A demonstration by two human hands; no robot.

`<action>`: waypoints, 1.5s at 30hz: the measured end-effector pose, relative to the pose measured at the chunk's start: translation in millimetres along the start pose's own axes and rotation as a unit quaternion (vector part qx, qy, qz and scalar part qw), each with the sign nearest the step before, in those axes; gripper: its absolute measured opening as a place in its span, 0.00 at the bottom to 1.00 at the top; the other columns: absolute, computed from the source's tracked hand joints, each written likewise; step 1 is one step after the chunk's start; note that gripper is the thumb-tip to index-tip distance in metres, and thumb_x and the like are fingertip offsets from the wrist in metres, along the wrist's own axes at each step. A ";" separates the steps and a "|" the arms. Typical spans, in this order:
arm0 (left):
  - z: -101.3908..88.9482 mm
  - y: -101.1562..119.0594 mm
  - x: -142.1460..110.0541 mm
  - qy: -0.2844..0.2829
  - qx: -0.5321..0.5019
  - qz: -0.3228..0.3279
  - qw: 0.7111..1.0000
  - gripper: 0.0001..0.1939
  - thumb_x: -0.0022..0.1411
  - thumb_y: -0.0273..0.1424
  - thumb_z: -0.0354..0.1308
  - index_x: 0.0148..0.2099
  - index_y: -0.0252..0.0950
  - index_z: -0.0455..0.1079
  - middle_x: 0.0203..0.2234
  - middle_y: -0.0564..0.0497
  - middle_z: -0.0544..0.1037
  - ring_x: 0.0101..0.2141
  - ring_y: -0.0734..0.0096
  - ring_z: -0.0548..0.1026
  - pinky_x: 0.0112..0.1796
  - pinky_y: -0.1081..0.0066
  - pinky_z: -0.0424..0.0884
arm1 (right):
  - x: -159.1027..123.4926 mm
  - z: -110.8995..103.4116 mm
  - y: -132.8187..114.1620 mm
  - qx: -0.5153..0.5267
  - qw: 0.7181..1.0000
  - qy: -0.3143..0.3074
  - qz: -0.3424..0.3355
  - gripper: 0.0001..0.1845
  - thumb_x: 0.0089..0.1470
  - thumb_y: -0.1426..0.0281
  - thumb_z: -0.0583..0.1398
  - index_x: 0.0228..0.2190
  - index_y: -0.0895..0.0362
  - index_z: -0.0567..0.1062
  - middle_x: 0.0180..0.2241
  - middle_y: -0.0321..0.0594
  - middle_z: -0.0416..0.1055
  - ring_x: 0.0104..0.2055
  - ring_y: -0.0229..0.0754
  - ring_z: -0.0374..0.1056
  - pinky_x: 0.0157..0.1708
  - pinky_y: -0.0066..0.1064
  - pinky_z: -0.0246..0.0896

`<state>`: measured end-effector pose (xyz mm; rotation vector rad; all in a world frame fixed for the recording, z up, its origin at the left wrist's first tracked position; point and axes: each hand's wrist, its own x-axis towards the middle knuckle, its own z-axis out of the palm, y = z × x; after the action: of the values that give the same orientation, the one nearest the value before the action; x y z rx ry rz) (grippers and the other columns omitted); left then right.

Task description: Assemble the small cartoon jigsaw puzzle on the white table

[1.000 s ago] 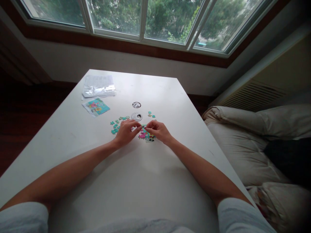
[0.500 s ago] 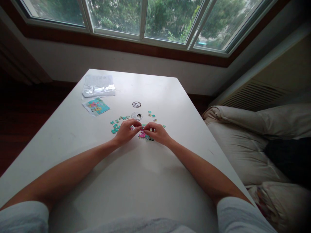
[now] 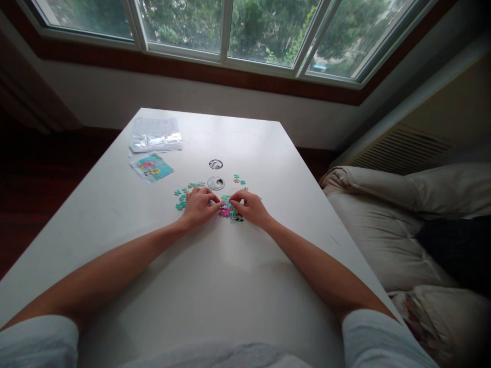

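Note:
A partly joined jigsaw puzzle (image 3: 225,211), pink, green and teal, lies on the white table between my hands. My left hand (image 3: 200,207) is closed in a pinch at the puzzle's left edge, its thumb and forefinger on a puzzle piece there. At the upper right edge of the puzzle, my right hand (image 3: 251,208) has its thumb and forefinger brought together; whatever is between those tips is too small to make out. Loose teal pieces (image 3: 180,206) lie beside my left hand, partly covered by it. A few more pieces (image 3: 237,177) rest beyond my right hand.
Two round, shiny discs (image 3: 215,164) lie beyond the puzzle. Farther left on the white table (image 3: 245,286) are a colourful picture card (image 3: 152,167) and a clear plastic bag with papers (image 3: 156,135). A beige sofa (image 3: 376,230) stands at the right, a window ahead.
My hands have moved apart from where their fingertips nearly met over the puzzle. The left has drawn slightly left and the right slightly right, uncovering more of the joined pieces.

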<state>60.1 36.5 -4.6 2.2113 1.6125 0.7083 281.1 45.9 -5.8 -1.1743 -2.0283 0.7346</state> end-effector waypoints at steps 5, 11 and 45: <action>-0.1 2.5 -1.3 0.009 0.015 0.018 1.000 0.10 0.63 0.41 0.63 0.34 0.43 0.81 0.36 0.48 0.77 0.45 0.55 0.69 0.48 0.55 0.62 | 0.0 0.6 -0.1 -0.006 1.000 -0.001 0.001 0.07 0.60 0.66 0.61 0.32 0.55 0.79 0.31 0.36 0.74 0.35 0.39 0.67 0.34 0.29 0.59; 0.2 2.3 -3.3 0.015 0.033 0.043 0.998 0.05 0.63 0.35 0.63 0.38 0.43 0.79 0.39 0.48 0.77 0.47 0.55 0.70 0.47 0.56 0.62 | -0.3 -2.9 -2.9 -0.029 1.000 -0.007 -0.005 0.08 0.60 0.67 0.61 0.32 0.55 0.79 0.31 0.38 0.73 0.36 0.40 0.67 0.35 0.29 0.60; -31.9 9.0 -15.9 -0.095 0.141 0.289 0.942 0.13 0.71 0.30 0.55 0.49 0.46 0.79 0.49 0.56 0.83 0.51 0.58 0.71 0.50 0.57 0.60 | 9.9 -52.5 59.2 -0.163 0.986 0.045 -0.001 0.08 0.60 0.69 0.60 0.37 0.54 0.80 0.37 0.41 0.75 0.43 0.46 0.68 0.44 0.37 0.63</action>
<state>45.5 17.4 23.3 2.9037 1.0152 0.3901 348.5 87.6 -14.7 -1.3607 -2.1251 0.3475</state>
